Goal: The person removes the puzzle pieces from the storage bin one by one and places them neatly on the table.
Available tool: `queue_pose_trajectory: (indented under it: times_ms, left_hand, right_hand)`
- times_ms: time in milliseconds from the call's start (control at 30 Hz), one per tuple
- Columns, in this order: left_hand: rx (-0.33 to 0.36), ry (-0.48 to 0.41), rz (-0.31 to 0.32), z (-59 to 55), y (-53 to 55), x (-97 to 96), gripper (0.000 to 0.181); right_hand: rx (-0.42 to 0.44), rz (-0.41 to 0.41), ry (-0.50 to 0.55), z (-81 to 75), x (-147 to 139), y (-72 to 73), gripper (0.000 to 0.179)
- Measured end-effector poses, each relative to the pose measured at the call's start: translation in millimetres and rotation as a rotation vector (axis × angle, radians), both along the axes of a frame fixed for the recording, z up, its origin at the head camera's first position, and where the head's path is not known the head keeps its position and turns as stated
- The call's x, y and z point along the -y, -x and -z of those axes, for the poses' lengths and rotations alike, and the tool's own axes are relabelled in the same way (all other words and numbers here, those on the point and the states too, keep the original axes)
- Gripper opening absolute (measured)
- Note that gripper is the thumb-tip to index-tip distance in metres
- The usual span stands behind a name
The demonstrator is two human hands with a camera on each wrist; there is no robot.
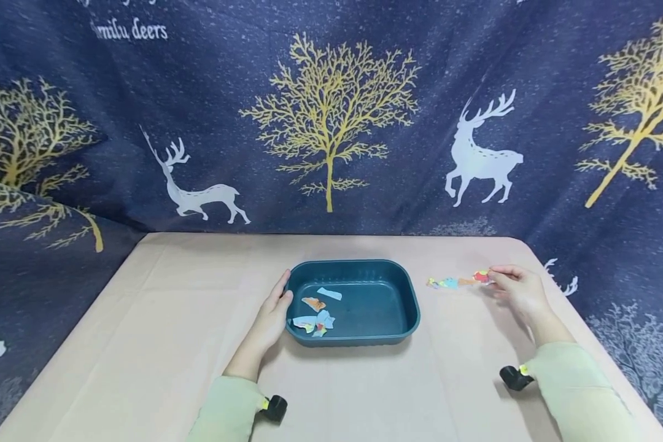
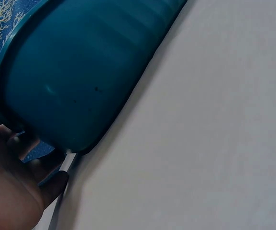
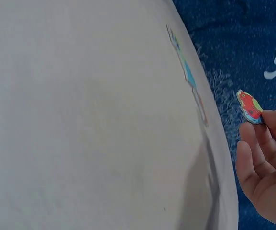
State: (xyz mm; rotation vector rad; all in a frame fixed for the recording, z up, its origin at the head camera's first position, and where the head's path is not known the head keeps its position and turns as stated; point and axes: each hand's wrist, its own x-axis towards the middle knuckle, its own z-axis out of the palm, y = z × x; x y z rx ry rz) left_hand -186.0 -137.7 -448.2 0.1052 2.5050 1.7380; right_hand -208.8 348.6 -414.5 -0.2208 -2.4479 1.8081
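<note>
My left hand (image 1: 273, 313) grips the left end of a dark teal plastic tub (image 1: 383, 328), thumb at the rim. The left wrist view shows the fingers of the hand (image 2: 13, 187) against the tub's outer wall (image 2: 80, 72). At the right, my right hand (image 1: 522, 298) pinches a small flat red, yellow and blue piece (image 3: 250, 108) between thumb and finger, raised off the table. Just left of that hand, a row of flat coloured pieces (image 1: 447, 283) lies on the table. Inside the tub's left half are a pale blue strip (image 1: 329, 294), an orange piece (image 1: 313, 304) and a blue cluster (image 1: 323, 320).
A pale cloth covers the table (image 1: 143, 344). Behind it hangs a dark blue curtain (image 1: 210, 123) printed with deer and trees. The table's right edge runs close by my right hand. A black wrist camera (image 1: 276, 408) is on the left sleeve, another (image 1: 515, 378) on the right.
</note>
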Motion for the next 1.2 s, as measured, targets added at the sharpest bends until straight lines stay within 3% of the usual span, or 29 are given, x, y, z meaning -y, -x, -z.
queue_pose_trajectory:
  times_ms: [167,367,533,900,1200]
  left_hand:
    - [-0.012,0.000,0.000,-0.3,-0.6,0.1,0.051]
    - [-0.040,-0.004,-0.006,1.7,-0.7,-0.7,0.052]
    - [-0.007,-0.004,-0.009,-1.6,-1.7,-0.8,0.051]
    - [0.009,-0.005,-0.003,-3.6,-0.8,-0.3,0.051]
    - [0.005,-0.011,0.002,-3.0,-1.5,0.5,0.051]
  right_hand:
    - [0.049,0.052,-0.088,4.4,-4.0,6.0,0.004]
    - [0.115,0.100,-0.137,12.4,-8.5,13.5,0.028]
    - [0.142,0.098,-0.191,14.7,-8.8,17.0,0.041]
    - [0.216,0.135,-0.349,21.4,-11.7,27.4,0.037]
    - [0.200,0.123,-0.388,22.4,-10.3,27.4,0.037]
